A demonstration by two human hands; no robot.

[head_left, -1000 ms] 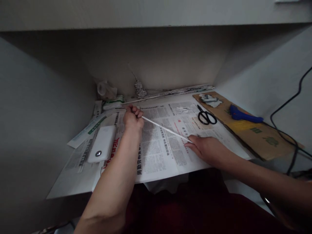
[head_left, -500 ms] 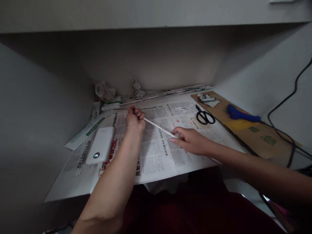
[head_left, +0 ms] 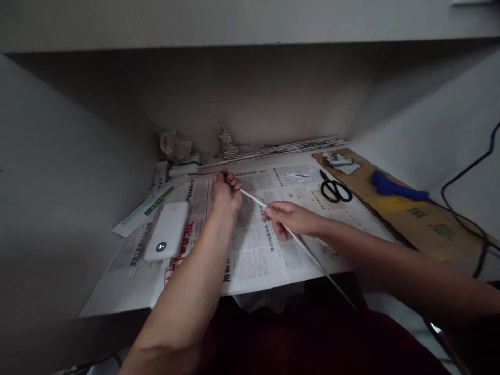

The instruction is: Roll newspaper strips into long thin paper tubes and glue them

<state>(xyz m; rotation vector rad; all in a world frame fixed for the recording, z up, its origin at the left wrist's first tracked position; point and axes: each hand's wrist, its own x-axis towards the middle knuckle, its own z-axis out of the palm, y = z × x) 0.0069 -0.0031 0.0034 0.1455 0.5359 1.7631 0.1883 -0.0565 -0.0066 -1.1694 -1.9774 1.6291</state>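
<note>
A long thin whitish stick, seemingly of rolled paper [head_left: 308, 250], slants between my hands and runs down past the table's front edge. My left hand [head_left: 227, 191] is closed around its upper part, over the newspaper. Lower and to the right, the fingers of my right hand [head_left: 287, 217] pinch the same stick, which passes under the palm. Beneath both hands lies the printed newspaper [head_left: 250, 260]. Black-handled scissors [head_left: 335, 189] rest to the right of my right hand, with several short white pieces [head_left: 299, 176] beside them.
A white power bank [head_left: 167, 232] lies left of my left forearm. At the back are a bundle of thin paper rods [head_left: 289, 149], a woven cone-shaped piece [head_left: 227, 143] and a plastic bag [head_left: 175, 145]. A blue glue gun [head_left: 398, 186] with a cord sits on cardboard [head_left: 422, 221].
My right hand has moved up the stick towards my left hand, and a long lower length of stick now shows below it. The view has shifted slightly.
</note>
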